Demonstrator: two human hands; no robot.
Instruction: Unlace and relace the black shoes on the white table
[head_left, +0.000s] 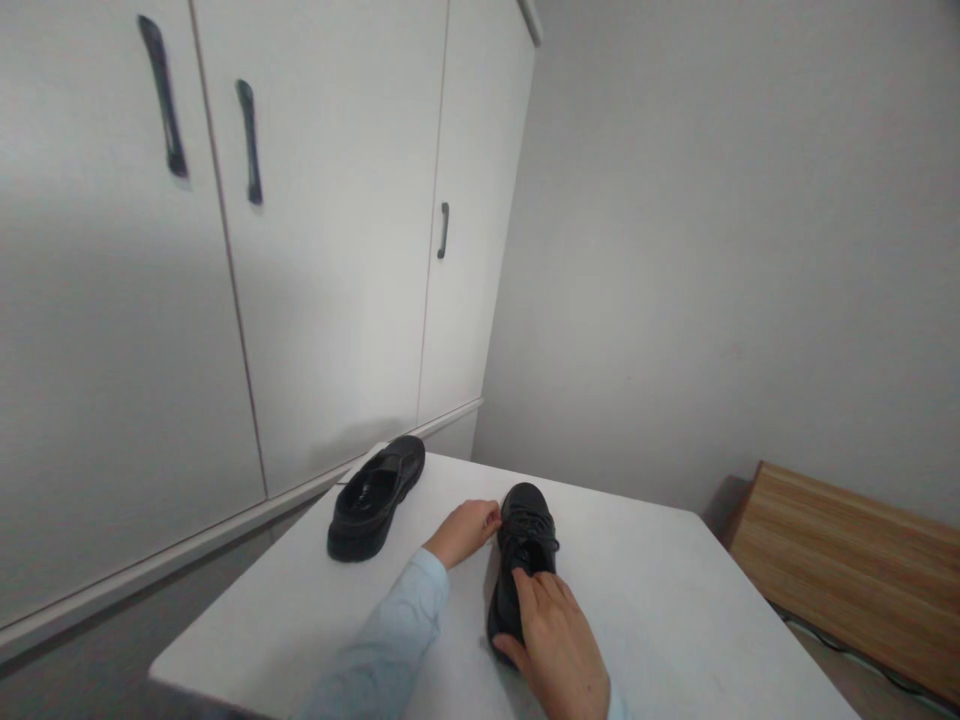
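Observation:
A black lace-up shoe rests on the white table, its toe pointing away from me. My right hand grips its heel end, with the thumb against the outside and the fingers reaching into the opening. On the shoe's left side, my left hand is closed, its fingertips pinched beside the laces. What those fingertips hold, if anything, is too small to make out. Farther left, near the table's far left edge, a second black shoe lies apart from both hands, with a strap-like band across its top.
White cabinet doors with dark handles stand along the left, close to the table's back corner. A grey wall rises behind. To the right is a wood-grain panel, with a cable running below it.

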